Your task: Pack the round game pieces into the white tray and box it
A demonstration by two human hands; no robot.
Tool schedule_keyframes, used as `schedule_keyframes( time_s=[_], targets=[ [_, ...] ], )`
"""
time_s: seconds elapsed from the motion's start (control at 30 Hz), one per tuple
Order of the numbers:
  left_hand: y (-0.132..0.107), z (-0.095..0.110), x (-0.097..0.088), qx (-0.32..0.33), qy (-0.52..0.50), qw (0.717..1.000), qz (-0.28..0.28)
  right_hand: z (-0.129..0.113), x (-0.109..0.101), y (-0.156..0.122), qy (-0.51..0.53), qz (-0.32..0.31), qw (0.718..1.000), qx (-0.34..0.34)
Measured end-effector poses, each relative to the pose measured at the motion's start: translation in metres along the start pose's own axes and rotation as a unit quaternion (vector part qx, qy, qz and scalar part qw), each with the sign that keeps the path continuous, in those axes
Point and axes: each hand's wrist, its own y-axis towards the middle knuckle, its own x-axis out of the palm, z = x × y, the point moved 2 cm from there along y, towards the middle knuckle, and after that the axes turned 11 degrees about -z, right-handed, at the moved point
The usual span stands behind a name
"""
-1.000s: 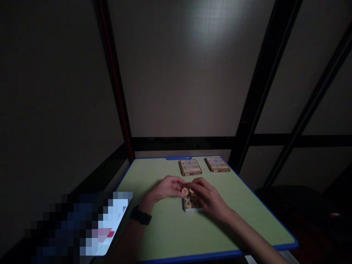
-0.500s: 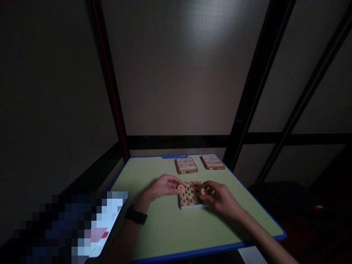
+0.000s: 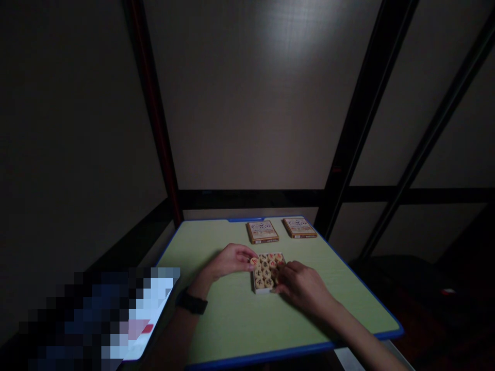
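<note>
A shallow white box point(image 3: 264, 291) lies on the table, holding rows of round wooden Chinese chess pieces point(image 3: 266, 273) with red or black characters. At its far left corner my left hand point(image 3: 234, 257) pinches a red-marked Chinese chess piece point(image 3: 254, 262) between thumb and fingers. Over the box's right side, my right hand point(image 3: 299, 281) is closed, its fingertips curled down among the pieces at a Chinese chess piece. The hand covers most of that piece and the box's near right corner.
Two flat printed boxes, one in the middle point(image 3: 262, 232) and one at the right point(image 3: 299, 228), lie near the far edge of the green table point(image 3: 220, 330) with its blue rim. A blurred-out bright screen point(image 3: 150, 304) stands at the left. Panel walls rise behind.
My right hand has moved left and down into the box with the piece it held above the right side. My left hand stays at the corner with its piece.
</note>
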Motion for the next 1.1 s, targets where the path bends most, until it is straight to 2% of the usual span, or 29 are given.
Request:
schedule_keyframes(
  time_s=[0.27,0.6,0.87,0.97,1.1],
  targets=[
    [-0.0001,0.0018,0.0011,-0.004,-0.008,1.000,0.005,0.0025,0.0057,-0.0011,0.010,0.011,1.000,-0.020],
    [0.0004,-0.0005,-0.0002,0.004,-0.022,1.000,-0.002,-0.0016,0.0071,-0.0042,0.013,-0.002,1.000,0.010],
    [-0.0003,0.0013,0.0017,0.002,-0.031,0.999,-0.008,0.0062,0.0081,-0.0047,0.047,-0.010,0.999,0.012],
    [-0.0004,0.0010,0.0014,0.001,-0.029,1.000,-0.007,0.0080,0.0088,-0.0062,0.055,0.001,0.999,-0.003],
    [-0.0003,-0.0001,0.0006,0.005,-0.028,1.000,-0.007,0.0074,0.0065,-0.0079,0.079,0.030,0.995,-0.055]
  ],
)
